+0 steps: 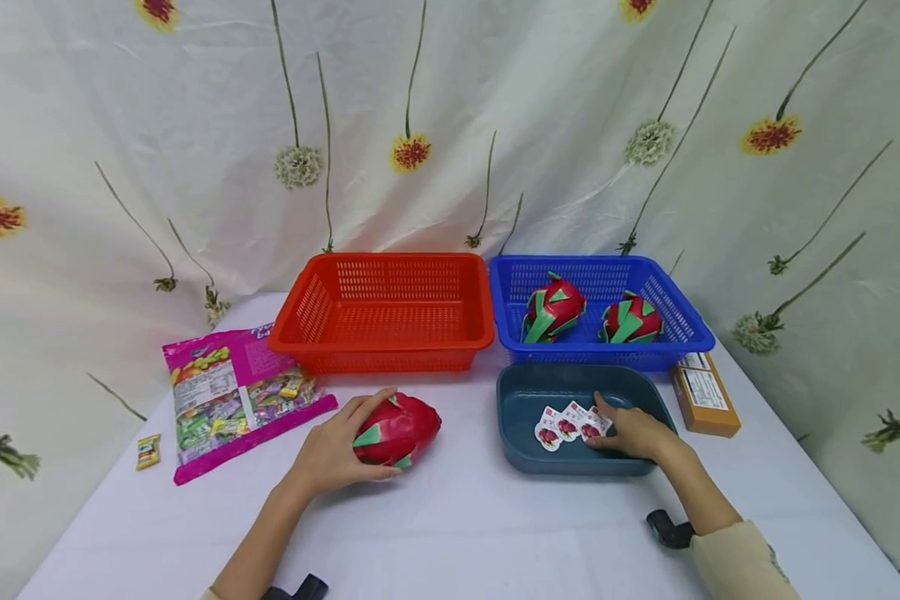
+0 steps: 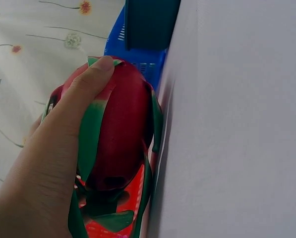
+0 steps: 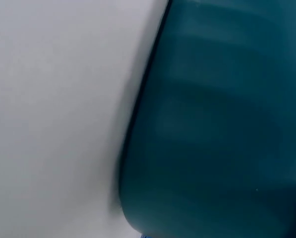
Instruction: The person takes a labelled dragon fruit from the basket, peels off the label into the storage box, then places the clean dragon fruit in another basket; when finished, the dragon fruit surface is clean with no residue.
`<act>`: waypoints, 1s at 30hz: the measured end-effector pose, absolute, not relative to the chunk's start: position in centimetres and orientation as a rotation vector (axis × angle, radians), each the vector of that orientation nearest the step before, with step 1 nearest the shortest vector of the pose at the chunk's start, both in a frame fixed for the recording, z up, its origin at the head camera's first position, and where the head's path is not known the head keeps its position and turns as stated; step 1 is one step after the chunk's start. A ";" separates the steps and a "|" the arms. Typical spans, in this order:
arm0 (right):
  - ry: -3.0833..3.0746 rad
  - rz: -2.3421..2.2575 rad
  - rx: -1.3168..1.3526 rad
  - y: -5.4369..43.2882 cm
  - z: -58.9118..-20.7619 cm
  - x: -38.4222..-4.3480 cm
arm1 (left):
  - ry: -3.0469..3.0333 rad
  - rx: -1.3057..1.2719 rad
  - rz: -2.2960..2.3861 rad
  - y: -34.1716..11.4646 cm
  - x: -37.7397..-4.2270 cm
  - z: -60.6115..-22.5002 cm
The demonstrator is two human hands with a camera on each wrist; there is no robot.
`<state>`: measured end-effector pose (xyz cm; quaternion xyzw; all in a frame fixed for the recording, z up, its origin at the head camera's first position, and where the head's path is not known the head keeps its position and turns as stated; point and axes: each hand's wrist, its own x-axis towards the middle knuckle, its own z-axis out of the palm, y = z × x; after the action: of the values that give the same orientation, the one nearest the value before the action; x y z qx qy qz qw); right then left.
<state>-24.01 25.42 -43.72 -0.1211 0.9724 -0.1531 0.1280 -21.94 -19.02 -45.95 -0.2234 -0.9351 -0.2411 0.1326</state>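
Note:
My left hand [image 1: 342, 446] grips a toy dragon fruit [image 1: 407, 429], red with green leaf tips, at the table's middle. In the left wrist view the thumb [image 2: 90, 82] lies along the fruit's side, with the other fingers mostly hidden behind it. Inside a dark teal tray [image 1: 521, 461], my right hand [image 1: 633, 432] reaches over several small white cards [image 1: 567, 423] printed with dragon fruit. Its thumb and forefinger are spread around the rightmost card; whether they touch it is unclear. The right wrist view shows only the tray's side [image 3: 212, 139] and tablecloth, not the hand.
Behind stand a red basket [image 1: 390, 360] and a blue basket [image 1: 607, 357] holding two dragon fruits [image 1: 557, 307]. On the left lie a pink candy bag [image 1: 243, 400] and one wrapped candy [image 1: 147, 452]. An orange-brown box [image 1: 705, 396] sits right of the tray.

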 end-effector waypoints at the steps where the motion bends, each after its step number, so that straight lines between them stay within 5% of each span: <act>1: 2.837 -0.449 -0.351 25.4 -43.7 -24.0 | -2.715 -0.649 -0.701 -19.0 -21.9 -45.9; 18: 3.026 -0.862 -0.465 26.6 -40.9 -23.4 | -2.739 -0.608 -0.705 -18.9 -21.7 -46.1; 24: 3.436 -1.164 -0.147 30.3 -36.1 -24.2 | -2.788 -0.550 -0.837 -19.0 -21.9 -46.0; 30: 3.375 -1.181 0.048 35.9 -36.9 -28.9 | -2.808 -0.582 -0.923 -19.1 -22.3 -45.3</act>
<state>-28.86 35.90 -36.93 0.0131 0.9216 -0.3226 -0.2155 -22.34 -19.07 -45.29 -0.1927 -0.9302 -0.3057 0.0646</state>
